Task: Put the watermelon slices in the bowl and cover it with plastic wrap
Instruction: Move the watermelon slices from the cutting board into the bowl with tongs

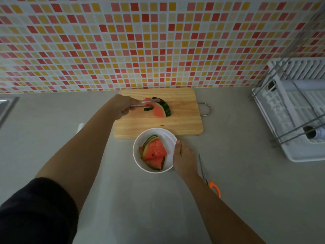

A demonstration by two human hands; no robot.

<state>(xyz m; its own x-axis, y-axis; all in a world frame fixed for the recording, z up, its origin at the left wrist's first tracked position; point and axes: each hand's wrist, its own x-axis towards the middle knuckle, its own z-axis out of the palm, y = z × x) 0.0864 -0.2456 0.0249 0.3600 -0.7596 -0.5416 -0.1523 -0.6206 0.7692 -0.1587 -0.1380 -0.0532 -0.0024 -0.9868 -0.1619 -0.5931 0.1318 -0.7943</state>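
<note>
Tongs at the cutting board, bowl steadied on the worktop.

Head view: the bowl (168, 136) stands on the grey worktop (246, 173) and holds several watermelon slices (154, 150). The right hand (184, 159) grips its right rim, thumb over the edge, the other fingers hidden behind the wall. Just beyond the bowl lies a wooden cutting board (182, 118) with more slices on the board (161, 110) fanned together. The left hand (123, 106) has its fingers curled round metal tongs (140, 105), whose tips straddle the leftmost piece. Orange-handled scissors (213, 187) lie right of the bowl, and a white dish rack (299, 110) stands far to its right.
</note>
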